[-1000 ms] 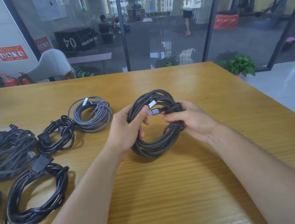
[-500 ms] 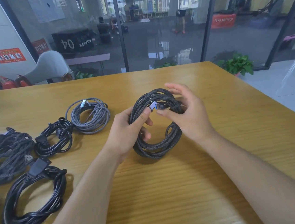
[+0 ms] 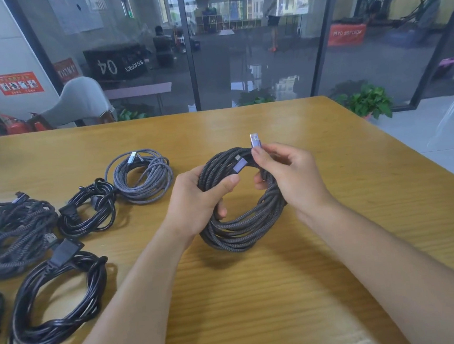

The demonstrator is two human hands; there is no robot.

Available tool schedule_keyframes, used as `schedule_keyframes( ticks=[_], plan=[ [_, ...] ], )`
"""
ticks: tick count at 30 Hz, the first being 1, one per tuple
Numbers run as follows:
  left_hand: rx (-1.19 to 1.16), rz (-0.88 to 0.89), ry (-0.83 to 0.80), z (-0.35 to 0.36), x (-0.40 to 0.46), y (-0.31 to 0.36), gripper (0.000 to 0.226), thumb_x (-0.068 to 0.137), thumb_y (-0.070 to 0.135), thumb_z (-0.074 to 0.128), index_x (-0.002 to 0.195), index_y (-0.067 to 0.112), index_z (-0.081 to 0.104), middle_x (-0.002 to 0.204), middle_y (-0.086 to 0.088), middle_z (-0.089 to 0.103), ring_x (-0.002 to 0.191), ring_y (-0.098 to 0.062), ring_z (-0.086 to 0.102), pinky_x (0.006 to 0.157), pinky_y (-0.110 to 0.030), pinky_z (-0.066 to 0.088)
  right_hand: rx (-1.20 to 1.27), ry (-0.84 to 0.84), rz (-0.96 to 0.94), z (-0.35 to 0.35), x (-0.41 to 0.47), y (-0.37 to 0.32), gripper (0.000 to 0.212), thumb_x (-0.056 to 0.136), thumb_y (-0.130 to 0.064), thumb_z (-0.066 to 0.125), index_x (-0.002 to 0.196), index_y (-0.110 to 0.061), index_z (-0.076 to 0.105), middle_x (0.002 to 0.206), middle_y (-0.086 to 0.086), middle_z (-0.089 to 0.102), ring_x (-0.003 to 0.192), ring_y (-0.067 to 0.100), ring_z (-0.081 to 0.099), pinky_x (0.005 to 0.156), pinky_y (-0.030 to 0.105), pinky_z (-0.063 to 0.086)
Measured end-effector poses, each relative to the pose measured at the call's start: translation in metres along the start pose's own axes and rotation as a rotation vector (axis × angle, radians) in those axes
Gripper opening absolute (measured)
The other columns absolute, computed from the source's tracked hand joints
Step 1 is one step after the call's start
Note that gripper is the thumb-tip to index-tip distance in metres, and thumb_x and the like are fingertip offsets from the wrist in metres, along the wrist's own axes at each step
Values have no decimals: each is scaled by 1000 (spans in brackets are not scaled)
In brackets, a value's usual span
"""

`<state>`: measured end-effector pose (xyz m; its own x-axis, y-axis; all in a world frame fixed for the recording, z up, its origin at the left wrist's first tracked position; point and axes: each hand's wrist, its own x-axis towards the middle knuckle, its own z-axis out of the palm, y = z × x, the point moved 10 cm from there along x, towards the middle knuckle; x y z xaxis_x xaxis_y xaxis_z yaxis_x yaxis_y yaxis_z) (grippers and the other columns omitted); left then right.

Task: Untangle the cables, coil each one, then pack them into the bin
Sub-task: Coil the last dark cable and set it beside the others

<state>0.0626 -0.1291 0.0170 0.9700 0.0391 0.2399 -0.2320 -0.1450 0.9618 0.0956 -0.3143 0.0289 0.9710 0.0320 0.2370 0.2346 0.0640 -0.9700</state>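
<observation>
Right now the dark braided coil (image 3: 240, 206) is held up just over the middle of the desk (image 3: 285, 290), and both hands are on it. The left hand (image 3: 198, 199) is wrapped round the coil's left side, thumb pressed across the strands beside one silvery plug (image 3: 238, 166). The right hand (image 3: 289, 177) pinches the cable's other end just below its USB plug (image 3: 255, 140), which sticks up above the loops, so that tail looks free and not yet tucked. Here is the danger as I judge it: if the left grip slackens while the right hand threads that end, the stiff braided loops could spring apart and the coil would need winding again. Pull the tail too hard and it could drag one loop through another, making a fresh knot. Over by the left edge sit the other cables: a grey braided coil (image 3: 142, 176) furthest back, a small black coil (image 3: 89, 208) beside it, a looser dark braided bundle (image 3: 11, 234) at the far left, and a big black coil (image 3: 56, 299) nearest the front. A careless sweep of the left forearm could nudge those. No bin is in view, so packing looks some way off.
</observation>
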Motion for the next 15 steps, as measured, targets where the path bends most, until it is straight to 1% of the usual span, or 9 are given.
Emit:
schedule_keyframes(
  ticks=[2,4,5,7,9,12,13,15],
  plan=[
    [11,15,0,3,-1,2,14,89,26,81,93,17,72,55,-5,58,43,-17,50,47,-28,46,136,2,137,1,0,14,21,97,-25,73,108,-8,79,97,15,76,61,14,61,67,33,62],
    [12,24,8,6,-2,2,13,89,23,81,95,15,72,50,-2,56,40,-15,49,45,-25,45,217,-14,239,3,-1,26,24,97,-27,72,109,-7,79,109,19,75,61,14,60,69,32,62],
    [10,27,16,6,-1,2,13,89,21,81,96,14,72,50,-1,56,40,-15,49,44,-25,45,250,-18,275,5,-1,31,24,97,-28,72,109,-7,79,110,19,75,61,14,60,69,31,63],
    [10,37,36,4,0,1,13,89,21,81,97,14,73,51,-4,58,41,-16,51,46,-26,47,315,-42,321,8,-1,37,26,97,-27,72,112,-7,76,104,13,73,62,14,60,67,30,62],
    [23,65,46,2,2,2,14,89,21,81,100,18,73,56,-6,62,46,-19,56,51,-30,53,333,-105,313,12,1,36,27,96,-26,72,118,-9,71,98,6,69,65,14,61,66,29,60],
    [11,97,63,-1,3,2,33,90,16,81,119,18,67,71,-3,69,56,-22,64,58,-33,59,223,-168,209,15,2,30,29,94,-21,75,120,-13,69,91,0,70,72,14,62,67,30,57],
    [15,98,71,-2,3,2,34,90,16,81,120,17,66,73,-3,70,57,-23,65,58,-33,59,197,-167,185,16,2,29,29,92,-20,77,121,-16,70,93,0,71,75,14,64,67,30,57],
    [53,91,75,-3,4,0,22,92,21,79,111,15,69,71,-4,69,55,-24,65,56,-31,56,125,-159,126,14,2,26,33,91,-19,79,122,-20,70,100,0,74,81,14,67,67,28,57]
  ],
)
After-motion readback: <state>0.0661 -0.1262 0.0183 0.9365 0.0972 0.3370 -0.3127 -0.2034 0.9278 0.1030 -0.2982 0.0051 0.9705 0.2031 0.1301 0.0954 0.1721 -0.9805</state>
